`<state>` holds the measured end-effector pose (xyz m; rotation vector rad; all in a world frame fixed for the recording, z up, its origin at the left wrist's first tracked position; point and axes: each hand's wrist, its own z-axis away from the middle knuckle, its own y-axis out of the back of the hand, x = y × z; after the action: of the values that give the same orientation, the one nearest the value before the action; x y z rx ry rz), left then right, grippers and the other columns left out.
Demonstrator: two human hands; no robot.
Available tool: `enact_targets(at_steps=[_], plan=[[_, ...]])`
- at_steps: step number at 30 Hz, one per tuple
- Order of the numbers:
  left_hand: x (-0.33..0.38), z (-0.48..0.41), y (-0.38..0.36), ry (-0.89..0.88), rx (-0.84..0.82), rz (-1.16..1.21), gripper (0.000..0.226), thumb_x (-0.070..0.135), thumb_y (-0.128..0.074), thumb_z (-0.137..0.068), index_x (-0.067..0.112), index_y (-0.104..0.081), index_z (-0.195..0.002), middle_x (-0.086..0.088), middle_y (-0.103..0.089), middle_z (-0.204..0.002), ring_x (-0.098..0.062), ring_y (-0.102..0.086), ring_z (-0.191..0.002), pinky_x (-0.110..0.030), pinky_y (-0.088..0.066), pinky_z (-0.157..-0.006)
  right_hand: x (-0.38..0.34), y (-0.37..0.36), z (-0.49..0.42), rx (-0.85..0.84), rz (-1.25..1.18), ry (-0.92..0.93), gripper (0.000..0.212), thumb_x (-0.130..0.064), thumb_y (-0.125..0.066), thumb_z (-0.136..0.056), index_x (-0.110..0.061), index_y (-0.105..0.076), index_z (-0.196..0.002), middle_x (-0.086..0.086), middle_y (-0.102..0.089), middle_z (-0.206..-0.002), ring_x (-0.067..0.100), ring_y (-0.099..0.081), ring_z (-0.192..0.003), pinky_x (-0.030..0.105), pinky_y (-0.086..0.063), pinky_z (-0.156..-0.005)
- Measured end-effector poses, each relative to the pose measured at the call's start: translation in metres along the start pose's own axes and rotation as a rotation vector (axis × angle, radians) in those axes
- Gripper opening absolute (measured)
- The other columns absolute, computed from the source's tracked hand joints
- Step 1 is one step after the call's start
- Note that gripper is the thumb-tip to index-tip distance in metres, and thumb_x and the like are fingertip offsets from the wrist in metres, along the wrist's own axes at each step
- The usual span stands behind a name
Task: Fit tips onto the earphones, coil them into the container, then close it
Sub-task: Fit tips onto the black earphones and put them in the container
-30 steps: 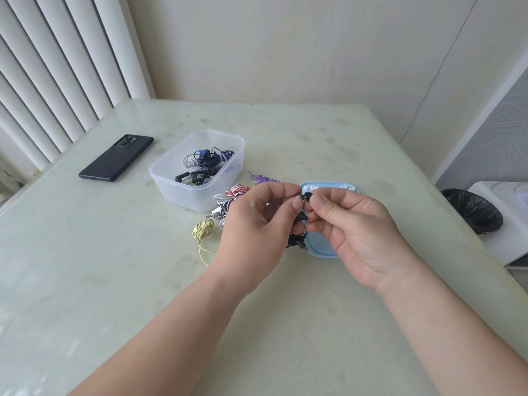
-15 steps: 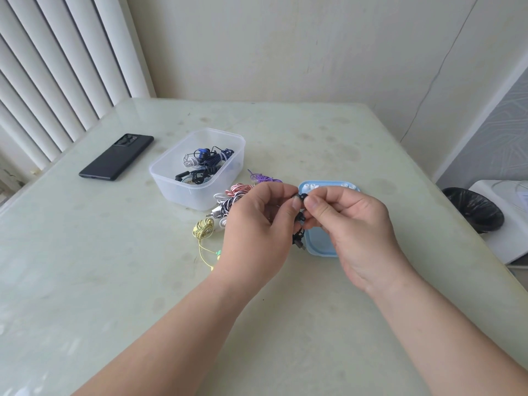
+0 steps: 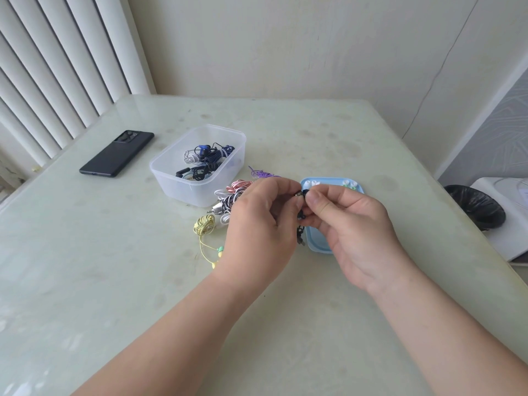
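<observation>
My left hand (image 3: 261, 224) and my right hand (image 3: 351, 224) meet above the table, both pinching a black earphone (image 3: 300, 217) whose cord hangs down between them. My right thumb and forefinger press a small dark tip (image 3: 305, 192) against the earbud. Under my right hand lies the blue lid (image 3: 317, 244) with several loose white tips (image 3: 310, 183) on it. The clear plastic container (image 3: 197, 164) stands to the left with several coiled earphones inside. Loose coils lie beside it: yellow (image 3: 204, 225), pink (image 3: 238, 185), purple (image 3: 261, 174) and black-and-white (image 3: 225, 202).
A black phone (image 3: 117, 153) lies at the table's left side near the vertical blinds. A black-lined bin (image 3: 475, 207) and a white appliance (image 3: 511, 212) stand off the right table edge. The wall runs behind the table.
Both hands have shifted slightly left and up over the lid. My right fingers have turned on the tip at the earbud. The yellow earphone's cord shows more below my left hand.
</observation>
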<state>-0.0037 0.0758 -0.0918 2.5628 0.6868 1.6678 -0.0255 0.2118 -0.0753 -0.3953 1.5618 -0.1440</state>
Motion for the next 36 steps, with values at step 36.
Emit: enact_targets(at_steps=[36], plan=[[0.004,-0.001,0.004,0.222,-0.003,0.253,0.009,0.007,-0.067,-0.099,0.009,-0.069,-0.107,-0.006,-0.079,-0.092,-0.024,-0.078,-0.085,-0.045,-0.065,-0.077,-0.001,-0.004,0.007,0.073,0.149,0.076,0.023,0.003,-0.062,-0.094,-0.009,-0.077,-0.106,0.008,-0.079,-0.098,0.025,-0.075,-0.098,0.042,-0.058,-0.095]])
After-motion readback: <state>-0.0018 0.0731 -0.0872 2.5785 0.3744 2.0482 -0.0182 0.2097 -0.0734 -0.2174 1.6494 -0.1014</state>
